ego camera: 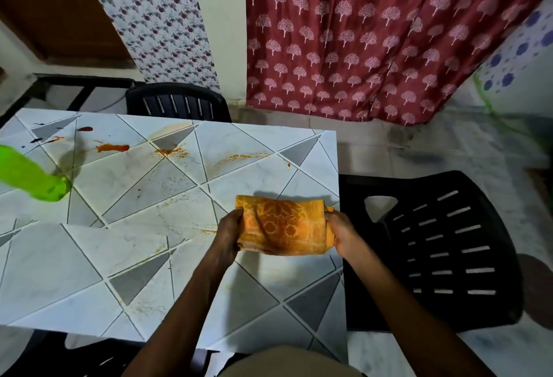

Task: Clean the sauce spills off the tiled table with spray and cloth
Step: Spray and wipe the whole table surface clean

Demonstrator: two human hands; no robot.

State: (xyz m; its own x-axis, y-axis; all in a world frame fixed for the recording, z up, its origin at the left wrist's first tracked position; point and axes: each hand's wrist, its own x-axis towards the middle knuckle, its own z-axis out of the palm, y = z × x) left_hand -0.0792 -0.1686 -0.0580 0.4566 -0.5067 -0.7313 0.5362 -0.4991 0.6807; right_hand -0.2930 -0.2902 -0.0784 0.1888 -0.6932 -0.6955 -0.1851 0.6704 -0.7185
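I hold a folded orange patterned cloth [282, 228] above the right part of the tiled table [125, 245]. My left hand [229, 234] grips its left end and my right hand [344, 234] grips its right end. A green spray bottle [30, 174] stands on the table at the far left, partly cut off by the frame edge. Orange-red sauce spills [113, 147] lie across the far side of the table, with thinner smears [239, 157] toward the right and faint stains nearer me.
A black plastic chair [440, 254] stands right of the table, close to my right arm. Another black chair [176, 101] is tucked in at the far side. A maroon tree-print curtain [374, 32] hangs behind.
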